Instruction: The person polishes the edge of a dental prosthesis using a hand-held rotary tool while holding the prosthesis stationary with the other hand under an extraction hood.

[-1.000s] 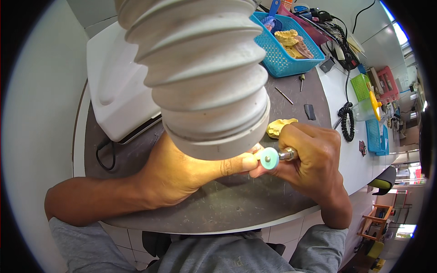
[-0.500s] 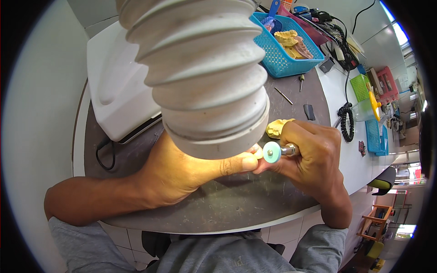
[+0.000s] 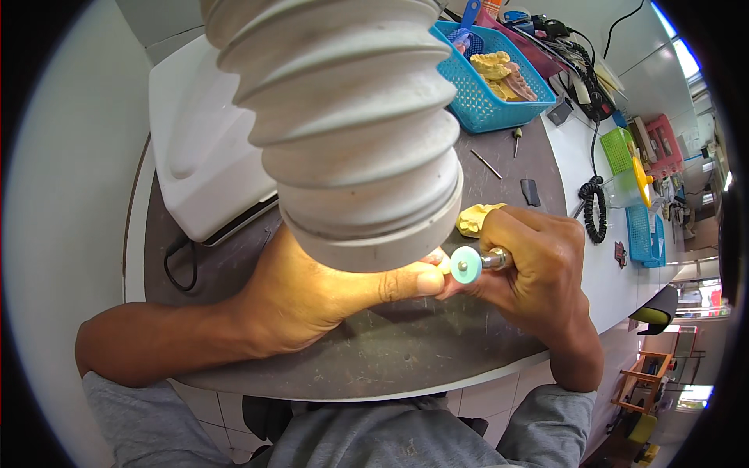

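Observation:
Closed around a rotary handpiece [image 3: 497, 258], my right hand [image 3: 542, 269] keeps its metal tip pointing left. A pale green grinding disc [image 3: 466, 265] sits on that tip. My left hand [image 3: 312, 292] reaches in from the left, partly covered by a ribbed white hose. Between its thumb and fingertips it pinches a small yellowish piece [image 3: 445, 266], right beside the disc's left edge; most of the piece is hidden, so I cannot make out its kind. Fingertips of both hands meet near the disc. Just beyond my right hand lies a yellow plaster dental cast [image 3: 476, 219].
The ribbed white hose [image 3: 359, 140] hangs over the middle of the brown desk mat [image 3: 374, 355]. A white machine casing [image 3: 207, 140] stands at left. Farther back are a blue basket [image 3: 499, 113] of plaster casts, a thin metal rod [image 3: 486, 164] and a dark grey block [image 3: 530, 192].
Both hands stay almost in place. The disc and the small piece have shifted very slightly; the grips are the same.

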`<state>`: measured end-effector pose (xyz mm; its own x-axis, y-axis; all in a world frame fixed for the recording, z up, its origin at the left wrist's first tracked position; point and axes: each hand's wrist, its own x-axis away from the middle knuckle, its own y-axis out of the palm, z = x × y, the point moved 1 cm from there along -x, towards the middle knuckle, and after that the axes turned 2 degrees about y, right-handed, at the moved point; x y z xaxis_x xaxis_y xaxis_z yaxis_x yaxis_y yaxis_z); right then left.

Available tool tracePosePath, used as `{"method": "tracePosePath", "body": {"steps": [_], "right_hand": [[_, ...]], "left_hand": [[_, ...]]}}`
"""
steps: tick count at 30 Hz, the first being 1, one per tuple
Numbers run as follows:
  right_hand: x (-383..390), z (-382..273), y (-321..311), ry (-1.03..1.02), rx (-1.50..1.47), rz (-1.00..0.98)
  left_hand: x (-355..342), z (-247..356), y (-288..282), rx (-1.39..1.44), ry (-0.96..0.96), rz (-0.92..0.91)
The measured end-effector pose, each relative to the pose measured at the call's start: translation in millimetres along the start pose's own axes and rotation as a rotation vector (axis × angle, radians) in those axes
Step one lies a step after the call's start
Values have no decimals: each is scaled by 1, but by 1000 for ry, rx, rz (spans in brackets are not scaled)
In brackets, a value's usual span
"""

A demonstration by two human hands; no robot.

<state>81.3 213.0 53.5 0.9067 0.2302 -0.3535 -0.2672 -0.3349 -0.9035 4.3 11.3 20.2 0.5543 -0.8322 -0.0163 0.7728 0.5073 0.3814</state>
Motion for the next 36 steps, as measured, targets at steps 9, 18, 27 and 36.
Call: {"method": "tracePosePath", "body": {"steps": [9,18,27,36], "right_hand": [[-1,-8,-5,-148,-40,296],[2,-7,0,-360,-84,242],[2,-5,-3,-330,-71,248],[-1,6,-3,-82,13,115]], "left_hand": [[1,-8,-1,100,-61,93],[4,-6,-6,54,-57,33],[2,-8,-5,13,0,52],[2,-3,-3,4,2,14]]}}
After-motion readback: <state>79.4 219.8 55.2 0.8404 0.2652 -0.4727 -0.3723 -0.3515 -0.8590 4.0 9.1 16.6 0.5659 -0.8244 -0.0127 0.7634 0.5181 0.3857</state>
